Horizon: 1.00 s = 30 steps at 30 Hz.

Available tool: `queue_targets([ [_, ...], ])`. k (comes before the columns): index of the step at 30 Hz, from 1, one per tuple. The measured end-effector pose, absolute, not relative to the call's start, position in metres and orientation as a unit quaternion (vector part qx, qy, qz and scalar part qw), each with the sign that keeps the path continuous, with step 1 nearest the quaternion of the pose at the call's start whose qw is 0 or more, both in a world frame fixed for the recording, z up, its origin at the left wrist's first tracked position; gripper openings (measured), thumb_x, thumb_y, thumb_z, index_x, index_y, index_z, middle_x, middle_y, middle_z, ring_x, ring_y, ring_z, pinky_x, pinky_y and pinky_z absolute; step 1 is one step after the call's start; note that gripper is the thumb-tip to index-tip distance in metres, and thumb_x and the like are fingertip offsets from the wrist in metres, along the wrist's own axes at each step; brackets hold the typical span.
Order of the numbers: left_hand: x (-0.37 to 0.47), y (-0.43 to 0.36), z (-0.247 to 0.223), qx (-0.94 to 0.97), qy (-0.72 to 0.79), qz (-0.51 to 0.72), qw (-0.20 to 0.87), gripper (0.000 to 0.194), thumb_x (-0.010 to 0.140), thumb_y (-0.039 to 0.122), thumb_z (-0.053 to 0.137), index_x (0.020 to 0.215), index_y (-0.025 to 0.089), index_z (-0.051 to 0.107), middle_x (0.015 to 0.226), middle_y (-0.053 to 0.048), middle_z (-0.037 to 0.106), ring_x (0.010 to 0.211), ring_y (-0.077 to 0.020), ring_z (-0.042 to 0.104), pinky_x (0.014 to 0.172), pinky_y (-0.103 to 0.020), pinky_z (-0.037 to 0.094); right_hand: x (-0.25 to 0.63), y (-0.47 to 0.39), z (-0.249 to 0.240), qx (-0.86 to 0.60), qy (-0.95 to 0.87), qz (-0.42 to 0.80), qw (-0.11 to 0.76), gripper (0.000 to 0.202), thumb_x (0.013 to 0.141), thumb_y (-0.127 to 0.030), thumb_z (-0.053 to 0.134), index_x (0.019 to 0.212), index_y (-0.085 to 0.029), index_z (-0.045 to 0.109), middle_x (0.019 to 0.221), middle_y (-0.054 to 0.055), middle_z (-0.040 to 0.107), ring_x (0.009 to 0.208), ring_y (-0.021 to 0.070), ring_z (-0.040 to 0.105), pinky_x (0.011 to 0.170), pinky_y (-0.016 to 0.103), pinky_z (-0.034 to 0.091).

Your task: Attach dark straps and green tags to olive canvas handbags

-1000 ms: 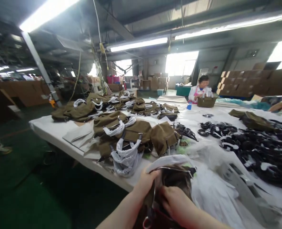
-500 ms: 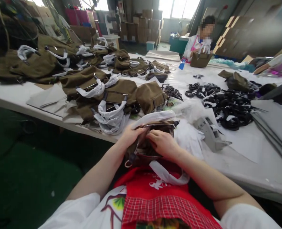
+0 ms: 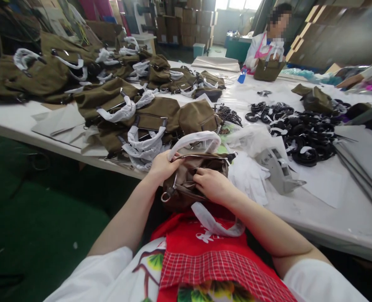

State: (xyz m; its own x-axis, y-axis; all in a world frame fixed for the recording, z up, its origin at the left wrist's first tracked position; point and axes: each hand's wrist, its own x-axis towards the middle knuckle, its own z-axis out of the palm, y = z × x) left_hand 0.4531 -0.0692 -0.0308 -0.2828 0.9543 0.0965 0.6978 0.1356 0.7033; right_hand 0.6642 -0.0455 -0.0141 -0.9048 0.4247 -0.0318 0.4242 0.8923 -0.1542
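Observation:
An unzipped brown bag rests against my red apron at the table's front edge, its mouth facing up. One handle, wrapped in white, arches over its far side; the other hangs down over the apron. At the bag's left rim, my left hand is closed on the edge near the zipper and the far handle's base. My right hand reaches into the opening with bent fingers pinched at the brown lining; its fingertips are partly hidden.
Olive bags with wrapped handles are heaped at the left. Right of my hands lie a grey tape dispenser, white gloves and coiled black straps. Across the table a person holds an olive bag.
The view has tilted down slightly. The far handle now stands up in an arch, and my left hand has shifted a little left and up along the rim. More lining shows at my right fingers.

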Motion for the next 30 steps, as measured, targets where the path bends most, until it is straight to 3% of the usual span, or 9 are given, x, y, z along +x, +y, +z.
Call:
queue_targets([
  [4, 0.471, -0.111, -0.007, 0.548, 0.724, 0.405, 0.112, 0.055, 0.068, 0.044, 0.077, 0.110, 0.016, 0.055, 0.112, -0.012, 0.065, 0.098, -0.0250, 0.066, 0.085, -0.038, 0.055, 0.653, -0.040, -0.009, -0.235, -0.969, 0.075, 0.019, 0.018, 0.096, -0.020, 0.051, 0.096, -0.014, 0.068, 0.097, 0.009, 0.064, 0.093, 0.0200, 0.062, 0.084, 0.029, 0.046],
  [6, 0.484, -0.135, 0.006, 0.562, 0.688, 0.460, 0.010, 0.038, 0.078, 0.037, 0.069, 0.108, 0.017, 0.056, 0.134, -0.016, 0.053, 0.121, -0.0269, 0.056, 0.099, -0.042, 0.049, 0.648, -0.037, -0.006, -0.242, -0.967, 0.071, 0.028, 0.019, 0.097, -0.021, 0.050, 0.097, -0.014, 0.068, 0.100, 0.010, 0.064, 0.091, 0.0199, 0.063, 0.082, 0.029, 0.046],
  [8, 0.489, -0.147, 0.010, 0.608, 0.685, 0.402, -0.014, 0.021, 0.087, 0.035, 0.058, 0.098, 0.018, 0.064, 0.145, -0.017, 0.044, 0.136, -0.0320, 0.043, 0.108, -0.049, 0.041, 0.643, -0.036, -0.005, -0.231, -0.970, 0.066, 0.032, 0.020, 0.097, -0.020, 0.049, 0.100, -0.014, 0.067, 0.100, 0.010, 0.065, 0.091, 0.0202, 0.063, 0.081, 0.030, 0.047],
  [10, 0.482, -0.143, 0.003, 0.647, 0.706, 0.282, 0.060, 0.030, 0.091, 0.036, 0.046, 0.092, 0.019, 0.071, 0.135, -0.017, 0.056, 0.130, -0.0351, 0.049, 0.106, -0.052, 0.041, 0.638, -0.038, -0.010, -0.205, -0.976, 0.063, 0.029, 0.020, 0.097, -0.019, 0.048, 0.101, -0.013, 0.067, 0.097, 0.010, 0.066, 0.090, 0.0205, 0.064, 0.080, 0.031, 0.048],
  [14, 0.457, -0.109, -0.027, 0.652, 0.697, 0.143, 0.261, 0.042, 0.089, 0.043, 0.040, 0.107, 0.024, 0.074, 0.109, -0.008, 0.074, 0.105, -0.0278, 0.066, 0.096, -0.039, 0.050, 0.632, -0.045, -0.028, -0.168, -0.984, 0.058, 0.024, 0.018, 0.096, -0.017, 0.049, 0.099, -0.012, 0.066, 0.092, 0.010, 0.067, 0.084, 0.0212, 0.065, 0.074, 0.032, 0.051],
  [19, 0.450, -0.103, -0.038, 0.615, 0.765, 0.121, 0.145, 0.045, 0.081, 0.049, 0.053, 0.112, 0.023, 0.073, 0.101, -0.010, 0.076, 0.091, -0.0301, 0.070, 0.080, -0.036, 0.053, 0.654, -0.049, -0.025, -0.174, -0.970, 0.097, 0.140, 0.022, 0.096, -0.029, 0.053, 0.106, -0.014, 0.065, 0.106, 0.010, 0.068, 0.099, 0.0202, 0.063, 0.088, 0.030, 0.049],
  [22, 0.448, -0.114, -0.036, 0.625, 0.764, 0.124, 0.099, 0.046, 0.078, 0.053, 0.059, 0.108, 0.022, 0.075, 0.092, -0.011, 0.076, 0.084, -0.0317, 0.071, 0.073, -0.036, 0.053, 0.694, -0.023, -0.013, -0.317, -0.882, 0.108, 0.330, 0.027, 0.100, -0.032, 0.043, 0.110, -0.018, 0.064, 0.114, 0.009, 0.066, 0.108, 0.0179, 0.060, 0.096, 0.028, 0.045],
  [24, 0.444, -0.120, -0.038, 0.627, 0.763, 0.136, 0.083, 0.046, 0.077, 0.055, 0.061, 0.106, 0.023, 0.076, 0.088, -0.010, 0.076, 0.082, -0.0319, 0.071, 0.072, -0.037, 0.053, 0.721, 0.011, -0.015, -0.457, -0.800, 0.077, 0.381, 0.031, 0.101, -0.028, 0.036, 0.107, -0.017, 0.065, 0.107, 0.011, 0.068, 0.103, 0.0201, 0.060, 0.094, 0.032, 0.045],
  [30, 0.448, -0.127, -0.038, 0.632, 0.758, 0.158, 0.035, 0.042, 0.082, 0.050, 0.056, 0.107, 0.022, 0.076, 0.097, -0.014, 0.076, 0.083, -0.0341, 0.070, 0.075, -0.042, 0.054, 0.749, 0.105, -0.076, -0.563, -0.814, 0.100, 0.097, 0.028, 0.093, -0.021, 0.048, 0.110, -0.016, 0.069, 0.110, 0.010, 0.071, 0.101, 0.0204, 0.063, 0.090, 0.028, 0.045],
])
